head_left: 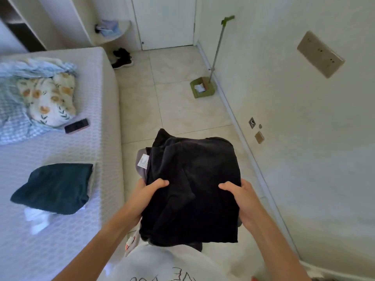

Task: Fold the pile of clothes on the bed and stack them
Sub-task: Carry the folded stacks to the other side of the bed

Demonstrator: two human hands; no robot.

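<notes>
A folded black garment hangs in the air above the floor, beside the bed's right edge. My left hand grips its left side with the thumb on top. My right hand grips its right side the same way. A grey garment with a white label peeks out under the black one at the left. On the bed lies a folded dark green garment, resting on something white.
A phone lies on the bed near a floral pillow and rumpled blue bedding. Black shoes stand on the tiled floor by the door. A green dustpan with a pole leans at the right wall.
</notes>
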